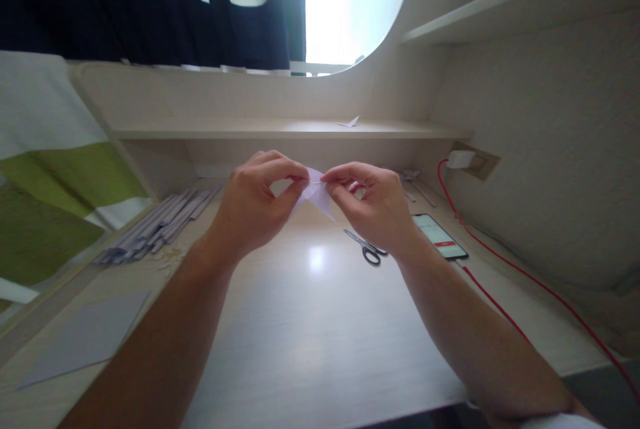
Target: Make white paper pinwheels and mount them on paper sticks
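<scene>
A small piece of folded pale lilac paper (319, 198) is held up above the desk between my two hands. My left hand (263, 199) pinches its left side between thumb and fingertips. At its right side, the thumb and forefinger of my right hand (373, 199) are closed on the paper near a fold. One pointed corner hangs down between the hands. My fingers hide part of the paper's outline. Below my right hand, a pair of scissors (367, 252) with dark handles lies on the desk.
Paper strips (155, 226) are stacked at the left, behind a flat sheet (87, 332). A phone (440, 237) lies at the right, with a red cable (500, 312) nearby. Behind the hands runs a shelf (225, 130) bearing a folded paper scrap (351, 122).
</scene>
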Action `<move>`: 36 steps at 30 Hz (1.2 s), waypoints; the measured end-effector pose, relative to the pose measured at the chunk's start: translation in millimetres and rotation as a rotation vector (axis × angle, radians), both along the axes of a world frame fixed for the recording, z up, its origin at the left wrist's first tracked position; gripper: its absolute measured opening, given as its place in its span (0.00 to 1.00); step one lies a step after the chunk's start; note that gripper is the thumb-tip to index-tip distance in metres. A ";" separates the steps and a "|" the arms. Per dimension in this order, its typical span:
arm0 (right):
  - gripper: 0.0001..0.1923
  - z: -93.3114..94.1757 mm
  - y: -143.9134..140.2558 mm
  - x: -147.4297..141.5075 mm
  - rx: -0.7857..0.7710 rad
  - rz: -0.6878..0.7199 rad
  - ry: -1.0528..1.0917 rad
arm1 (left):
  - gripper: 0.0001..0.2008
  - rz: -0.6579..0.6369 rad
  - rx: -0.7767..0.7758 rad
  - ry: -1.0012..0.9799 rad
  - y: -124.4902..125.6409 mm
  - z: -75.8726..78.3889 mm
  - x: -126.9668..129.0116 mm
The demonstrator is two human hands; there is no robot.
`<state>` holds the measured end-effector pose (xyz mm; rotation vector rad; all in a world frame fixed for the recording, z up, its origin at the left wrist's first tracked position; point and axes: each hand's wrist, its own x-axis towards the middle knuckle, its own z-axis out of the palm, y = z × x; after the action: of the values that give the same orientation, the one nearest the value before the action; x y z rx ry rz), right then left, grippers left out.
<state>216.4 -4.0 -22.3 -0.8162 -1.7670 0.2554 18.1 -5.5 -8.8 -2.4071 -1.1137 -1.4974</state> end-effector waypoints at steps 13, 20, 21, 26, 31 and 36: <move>0.10 0.9 -1.5 -0.6 -0.019 0.031 0.022 | 0.06 -0.039 -0.047 0.005 -1.2 -0.4 -1.3; 0.09 1.6 -1.8 0.3 -0.033 0.025 0.014 | 0.05 -0.071 -0.046 -0.041 -0.4 -0.9 -1.8; 0.09 1.8 -2.1 0.3 -0.034 0.026 0.013 | 0.05 -0.075 -0.045 -0.046 -0.2 -1.0 -1.9; 0.09 2.1 -2.5 0.0 -0.037 0.031 0.008 | 0.05 -0.074 -0.049 -0.046 0.6 -1.1 -2.4; 0.09 3.3 -2.7 -0.1 -0.061 0.081 0.023 | 0.06 -0.108 -0.065 -0.042 -0.4 0.0 -3.2; 0.08 4.4 0.6 2.6 -0.127 0.172 0.056 | 0.05 -0.141 -0.098 -0.047 -4.9 3.5 -3.9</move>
<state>219.0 -3.4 -17.9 -0.7398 -1.7835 0.5041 14.3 -10.5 -5.2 -2.5783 -1.0701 -1.5832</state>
